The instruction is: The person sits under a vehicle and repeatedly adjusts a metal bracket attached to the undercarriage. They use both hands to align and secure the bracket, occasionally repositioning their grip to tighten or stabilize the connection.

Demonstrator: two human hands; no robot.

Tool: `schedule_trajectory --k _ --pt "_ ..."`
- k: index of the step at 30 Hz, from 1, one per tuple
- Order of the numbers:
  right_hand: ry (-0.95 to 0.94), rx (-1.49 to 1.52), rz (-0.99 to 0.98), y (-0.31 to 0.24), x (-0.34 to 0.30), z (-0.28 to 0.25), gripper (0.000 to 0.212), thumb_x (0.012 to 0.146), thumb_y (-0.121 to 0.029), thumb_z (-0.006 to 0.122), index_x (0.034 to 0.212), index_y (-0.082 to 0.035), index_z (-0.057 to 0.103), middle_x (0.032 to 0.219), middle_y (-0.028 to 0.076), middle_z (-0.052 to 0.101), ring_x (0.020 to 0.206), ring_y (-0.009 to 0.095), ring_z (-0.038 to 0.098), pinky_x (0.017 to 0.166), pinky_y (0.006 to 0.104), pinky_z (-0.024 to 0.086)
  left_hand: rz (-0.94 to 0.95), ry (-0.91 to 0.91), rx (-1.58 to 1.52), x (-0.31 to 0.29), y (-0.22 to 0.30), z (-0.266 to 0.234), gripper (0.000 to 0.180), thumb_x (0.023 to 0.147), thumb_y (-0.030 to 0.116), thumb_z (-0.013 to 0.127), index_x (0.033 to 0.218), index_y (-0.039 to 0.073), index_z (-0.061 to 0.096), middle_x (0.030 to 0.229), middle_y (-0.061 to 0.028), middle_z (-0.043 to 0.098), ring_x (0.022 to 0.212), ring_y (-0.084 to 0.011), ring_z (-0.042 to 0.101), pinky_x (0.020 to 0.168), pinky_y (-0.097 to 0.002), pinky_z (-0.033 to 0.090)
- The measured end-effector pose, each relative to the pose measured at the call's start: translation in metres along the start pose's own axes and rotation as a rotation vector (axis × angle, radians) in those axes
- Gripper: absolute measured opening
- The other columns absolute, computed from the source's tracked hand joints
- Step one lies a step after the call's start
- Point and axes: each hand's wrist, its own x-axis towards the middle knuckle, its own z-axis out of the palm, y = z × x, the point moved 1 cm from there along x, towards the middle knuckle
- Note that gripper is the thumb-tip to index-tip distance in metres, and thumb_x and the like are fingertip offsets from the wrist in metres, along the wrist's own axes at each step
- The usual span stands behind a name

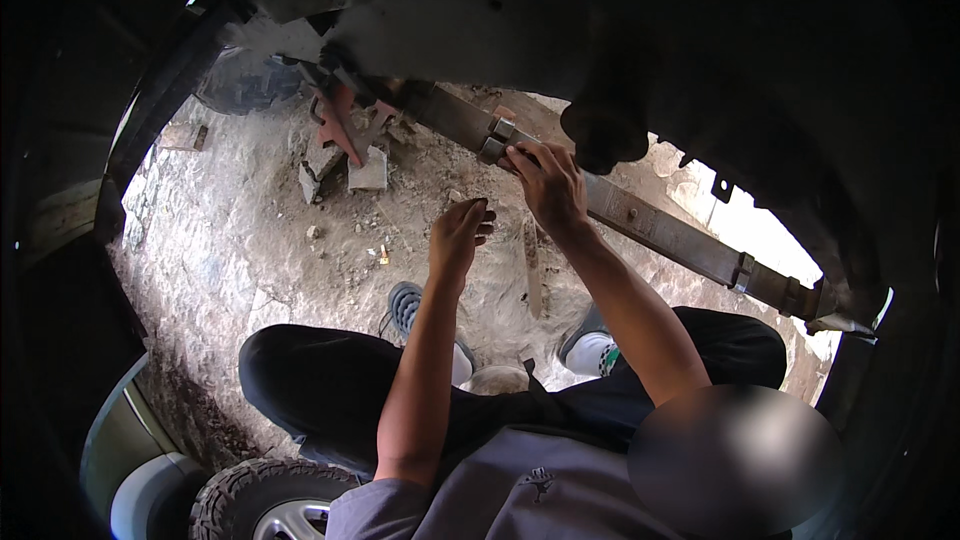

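A long, dark grey leaf spring [660, 225] slants from upper middle to lower right beneath the vehicle. My right hand [553, 183] rests on it with fingers bent round its edge. Just left of those fingertips, a metal clamp [495, 140] wraps the spring. A second clamp [742, 272] sits farther down toward the right end. My left hand [459, 232] is raised below and left of the spring, apart from it. Its fingers are curled together, and whatever they may hold is too small to make out.
A red metal stand [342, 122] rises under the spring's far left end, beside broken blocks [368, 170]. Dark vehicle bodywork [450, 35] hangs low overhead. A tyre [225, 500] lies at lower left. Stones and rubble cover the dirt floor [250, 250]; my shoe [404, 307] stands there.
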Motion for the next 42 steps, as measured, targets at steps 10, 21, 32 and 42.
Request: schedule_trajectory --k 10,21,32,42 --pt "-0.157 -0.005 0.012 0.006 0.002 -0.003 0.038 0.095 -0.01 0.071 0.131 -0.019 0.075 0.122 0.004 0.068 0.116 0.027 0.066 0.102 0.0454 0.05 -0.077 0.019 0.016 -0.001 -0.032 -0.013 0.04 0.108 0.035 0.067 0.131 0.003 0.07 0.108 -0.0065 0.079 0.09 -0.0144 0.072 0.082 -0.0296 0.054" --pt "-0.119 0.023 0.055 0.006 -0.002 0.013 0.041 0.094 -0.009 0.069 0.134 -0.015 0.074 0.125 0.007 0.066 0.117 0.028 0.064 0.102 0.0469 0.049 -0.017 0.022 -0.001 -0.001 -0.018 -0.008 0.037 0.108 0.032 0.066 0.129 0.002 0.071 0.106 -0.0063 0.078 0.09 -0.0142 0.072 0.082 -0.0297 0.054" --pt "-0.113 0.019 -0.149 0.001 -0.009 -0.008 0.045 0.093 -0.007 0.066 0.137 -0.011 0.071 0.127 0.009 0.064 0.118 0.029 0.062 0.106 0.0472 0.046 -0.002 0.017 0.051 -0.001 -0.017 -0.009 0.04 0.108 0.035 0.067 0.13 0.002 0.071 0.105 -0.0055 0.078 0.089 -0.0135 0.071 0.081 -0.0291 0.053" --pt "-0.13 -0.007 -0.002 0.006 -0.003 0.004 0.042 0.096 -0.007 0.065 0.137 -0.012 0.071 0.13 0.01 0.063 0.12 0.031 0.06 0.106 0.048 0.046 -0.008 0.012 0.066 -0.001 -0.016 -0.007 0.041 0.108 0.037 0.067 0.131 0.003 0.071 0.107 -0.0054 0.078 0.089 -0.0133 0.072 0.082 -0.0293 0.053"
